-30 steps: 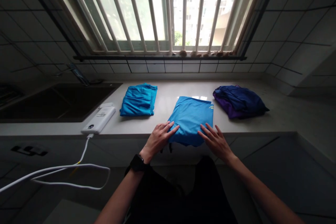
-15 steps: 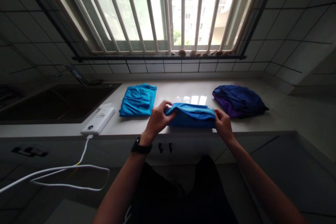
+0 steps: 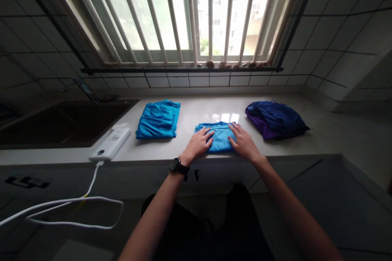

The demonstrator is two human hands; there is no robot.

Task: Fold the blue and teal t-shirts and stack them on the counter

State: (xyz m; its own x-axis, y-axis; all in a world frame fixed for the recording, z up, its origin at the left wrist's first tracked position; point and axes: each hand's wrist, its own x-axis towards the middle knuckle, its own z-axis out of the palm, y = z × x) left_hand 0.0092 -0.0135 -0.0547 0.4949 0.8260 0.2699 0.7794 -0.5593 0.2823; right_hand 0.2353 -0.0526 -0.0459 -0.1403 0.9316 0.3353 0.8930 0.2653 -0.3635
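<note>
A folded blue cloth garment (image 3: 221, 138) lies flat at the front edge of the white counter, its exact kind unclear. My left hand (image 3: 198, 143) rests on its left side with the fingers spread, a black watch on the wrist. On its right side lies my right hand (image 3: 243, 142), palm down with fingers apart. To the left is a folded turquoise cloth garment (image 3: 158, 119). A dark blue and purple cloth bundle (image 3: 275, 119) sits to the right, loosely heaped.
A white power bank (image 3: 110, 143) with a white cable (image 3: 93, 179) stands by the dark sink (image 3: 67, 124) on the left. The faucet (image 3: 87, 89) is behind the sink. A barred window rises above the counter (image 3: 211, 106).
Both hands have let go of the blue garment's edges and now lie flat on it. The garment has come down from a raised position onto the counter. The view has shifted slightly.
</note>
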